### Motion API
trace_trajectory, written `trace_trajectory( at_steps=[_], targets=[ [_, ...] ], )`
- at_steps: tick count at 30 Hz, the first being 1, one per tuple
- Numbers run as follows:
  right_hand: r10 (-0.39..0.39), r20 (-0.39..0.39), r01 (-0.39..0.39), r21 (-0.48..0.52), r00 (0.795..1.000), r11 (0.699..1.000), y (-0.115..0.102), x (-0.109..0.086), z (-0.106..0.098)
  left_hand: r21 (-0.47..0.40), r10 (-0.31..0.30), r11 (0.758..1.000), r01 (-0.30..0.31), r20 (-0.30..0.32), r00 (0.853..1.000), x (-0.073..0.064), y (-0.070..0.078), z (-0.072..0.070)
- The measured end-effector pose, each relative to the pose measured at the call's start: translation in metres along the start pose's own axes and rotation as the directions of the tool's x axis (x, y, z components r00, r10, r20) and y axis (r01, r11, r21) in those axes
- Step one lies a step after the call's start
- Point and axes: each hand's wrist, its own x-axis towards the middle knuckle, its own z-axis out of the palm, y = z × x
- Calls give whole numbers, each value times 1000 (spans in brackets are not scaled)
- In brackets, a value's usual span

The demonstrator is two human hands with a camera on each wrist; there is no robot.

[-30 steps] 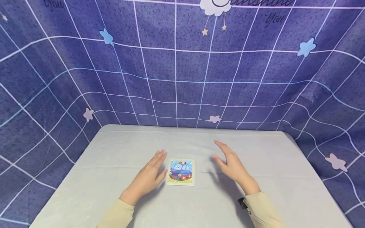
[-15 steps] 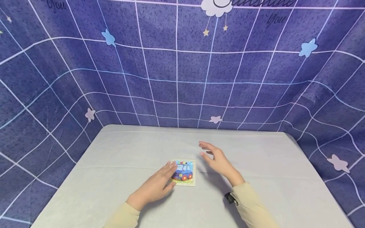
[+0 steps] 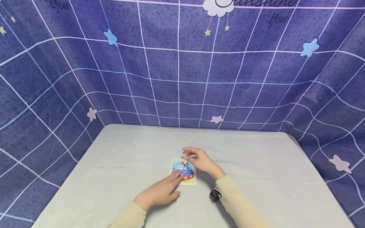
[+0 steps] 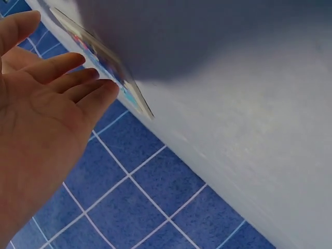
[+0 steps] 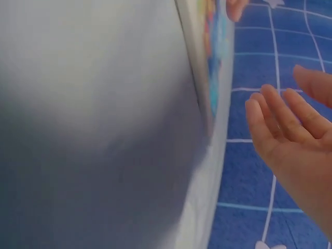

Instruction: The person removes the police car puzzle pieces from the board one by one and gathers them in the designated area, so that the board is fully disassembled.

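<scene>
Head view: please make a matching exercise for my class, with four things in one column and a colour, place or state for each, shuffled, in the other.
Things:
1. picture board
2. table cover
3. backdrop
4. black device

Descriptions:
A. purple-blue, grid-patterned
B. beside the cuff of the right sleeve
C. brightly printed, partly hidden by the left hand
D. plain pale grey

Right pairs: 1-C, 2-D, 3-A, 4-B

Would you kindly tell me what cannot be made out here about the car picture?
- Head view: the car picture's lower left corner, hidden by the left hand.
- Left wrist view: its printed details, steeply angled and blurred.
- Right wrist view: one end, cut off by the upper edge.
</scene>
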Motion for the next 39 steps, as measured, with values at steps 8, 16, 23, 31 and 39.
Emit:
trace_trajectory(
  at_steps=[8, 16, 23, 31, 39],
  targets=[
    [62, 103, -53, -92, 993, 994, 17, 18, 14, -11, -37, 999, 37, 53, 998, 3, -1, 4],
    [144, 146, -119, -170, 979, 978, 13, 27, 21, -11, -39, 999, 40, 84, 996, 4, 3, 4],
    [156, 159, -117, -227, 975, 967, 11, 31, 26, -11, -34, 999, 35, 85, 996, 5, 3, 2],
    [145, 153, -106, -236, 978, 966, 12, 31, 29, -27, -51, 998, 55, 109, 993, 5, 2, 1],
    [143, 138, -118, -179, 980, 977, 9, 32, 29, -34, -50, 998, 54, 108, 993, 4, 2, 0]
  ],
)
